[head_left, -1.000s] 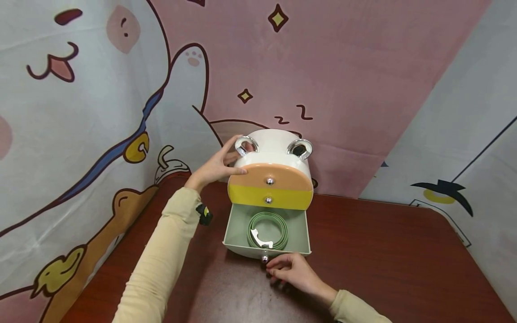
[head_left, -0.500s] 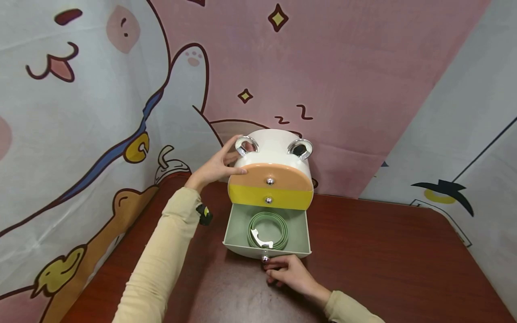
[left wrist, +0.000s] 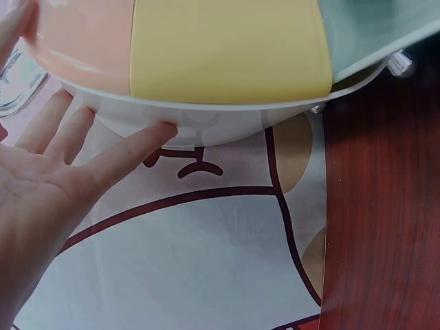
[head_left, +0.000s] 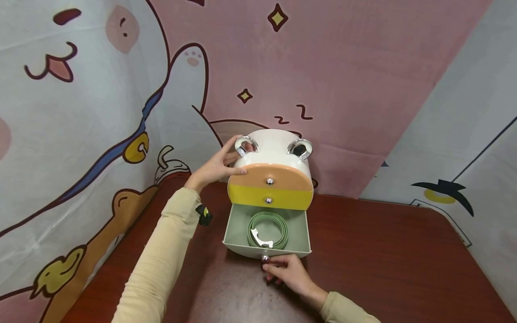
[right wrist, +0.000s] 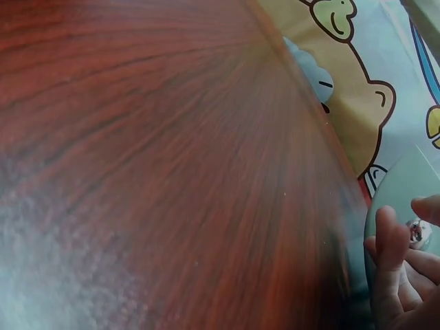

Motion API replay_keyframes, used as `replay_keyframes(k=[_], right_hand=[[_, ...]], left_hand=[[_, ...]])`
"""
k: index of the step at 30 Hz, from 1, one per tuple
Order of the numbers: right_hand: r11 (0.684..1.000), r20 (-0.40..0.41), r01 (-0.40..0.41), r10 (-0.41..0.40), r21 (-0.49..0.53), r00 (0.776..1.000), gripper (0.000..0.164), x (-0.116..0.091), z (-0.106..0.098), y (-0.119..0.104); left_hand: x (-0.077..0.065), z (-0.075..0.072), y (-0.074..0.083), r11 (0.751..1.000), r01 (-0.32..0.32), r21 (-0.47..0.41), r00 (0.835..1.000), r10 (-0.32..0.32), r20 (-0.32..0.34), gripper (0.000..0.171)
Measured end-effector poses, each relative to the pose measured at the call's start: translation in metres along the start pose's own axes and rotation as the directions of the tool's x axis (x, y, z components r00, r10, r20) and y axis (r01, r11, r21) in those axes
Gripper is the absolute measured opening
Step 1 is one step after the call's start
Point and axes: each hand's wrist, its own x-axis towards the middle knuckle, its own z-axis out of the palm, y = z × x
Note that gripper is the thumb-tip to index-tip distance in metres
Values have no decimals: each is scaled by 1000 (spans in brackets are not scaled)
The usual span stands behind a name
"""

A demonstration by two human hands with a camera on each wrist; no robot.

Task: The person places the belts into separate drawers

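Observation:
A white mini drawer cabinet (head_left: 272, 146) with silver ring ears has an orange drawer (head_left: 291, 177) and a yellow drawer (head_left: 242, 195), both closed. Below them the pale green drawer (head_left: 299, 233) is pulled out, holding a coiled green belt (head_left: 251, 222) with a silver buckle (head_left: 262, 244). My left hand (head_left: 216, 167) rests on the cabinet's left side, fingers spread, thumb at the orange front; the left wrist view shows fingertips against the white shell (left wrist: 227, 124). My right hand (head_left: 295, 273) has thumb and fingers around the green drawer's round silver knob (right wrist: 418, 234).
The cabinet stands on a dark red-brown wooden table (head_left: 383, 255), close to a cartoon-printed cloth (head_left: 343, 89) at the back. More of this cloth hangs along the left and right sides. A small black device (head_left: 204, 214) sits at my left wrist.
My right hand has moved slightly left, up to the knob, and its thumb has closed in. The left hand, cabinet and pulled-out drawer have stayed in place.

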Motion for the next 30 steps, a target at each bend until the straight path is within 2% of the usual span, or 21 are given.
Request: replay_keyframes(k=[7, 15, 17, 19, 30], right_hand=[[999, -72, -25, 27, 29, 997, 26, 1, 5, -3], [990, -155, -90, 106, 104, 982, 31, 5, 9, -14], [990, -172, -92, 110, 109, 979, 32, 6, 9, -14], [990, -187, -91, 111, 110, 976, 32, 8, 8, -11], [993, -217, -83, 101, 87, 971, 34, 16, 3, -4]], left_hand=[[0, 1, 1, 1000, 16, 4, 1000, -16, -5, 100], [-3, 1, 7, 1000, 14, -15, 1000, -14, 8, 99], [-3, 1, 7, 1000, 5, -9, 1000, -5, 4, 99], [0, -1, 0, 1000, 1, -4, 1000, -1, -1, 99], [0, -1, 1, 1000, 14, -4, 1000, -14, 5, 99]])
